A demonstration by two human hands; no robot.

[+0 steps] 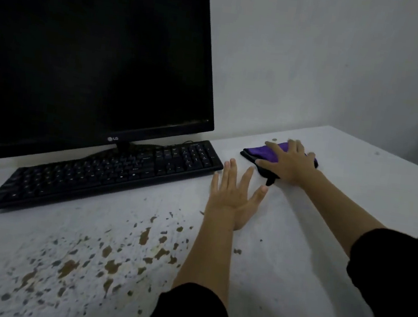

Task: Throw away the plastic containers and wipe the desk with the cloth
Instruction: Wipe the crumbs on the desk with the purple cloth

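- No plastic containers show anywhere in the frame, so that half of the task looks finished, though no bin is visible to confirm it.
- The purple cloth (269, 154) lies folded on the white desk (326, 225) right of centre, just right of the black keyboard (106, 169).
- The right hand (290, 163) presses flat on the cloth, fingers spread rather than gripping it.
- The left hand (235, 195) rests open and empty on the desk, fingers apart, just beside the keyboard's right end.
- Brown stains (111, 259) speckle the lower left of the frame, well apart from the cloth, below the LG monitor (93, 60).
- Judged from this, most of the wiping remains.
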